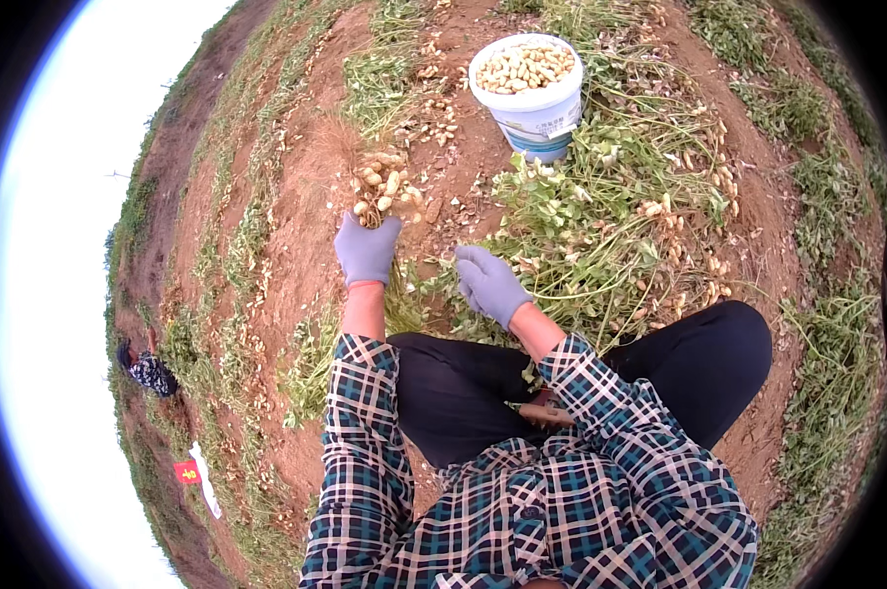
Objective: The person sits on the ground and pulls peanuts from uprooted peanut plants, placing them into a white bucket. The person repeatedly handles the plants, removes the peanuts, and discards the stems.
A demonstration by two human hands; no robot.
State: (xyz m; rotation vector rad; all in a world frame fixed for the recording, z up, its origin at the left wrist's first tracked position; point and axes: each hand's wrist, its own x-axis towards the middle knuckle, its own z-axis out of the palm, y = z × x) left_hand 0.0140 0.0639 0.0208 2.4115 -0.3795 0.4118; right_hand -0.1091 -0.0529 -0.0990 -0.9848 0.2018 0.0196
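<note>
My left hand [367,249], in a grey glove, grips a bunch of peanut plants just below the roots. Pale peanut pods [386,184] and thin brown roots stick out past the fingers, while the green stems [405,303] hang below the fist. To the right, my right hand [490,286], gloved alike, is apart from that bunch with its fingers curled together. Whether anything sits between those fingertips cannot be seen. Beyond both hands stands a white plastic bucket [537,121], filled to near its rim with picked peanuts [526,68].
A heap of pulled peanut plants [620,243] lies right of my hands, up against the bucket. Loose pods [437,121] dot the reddish soil [303,213]. My crossed legs [458,390] are close below. Far left are another person [149,372] and a white sack [205,482].
</note>
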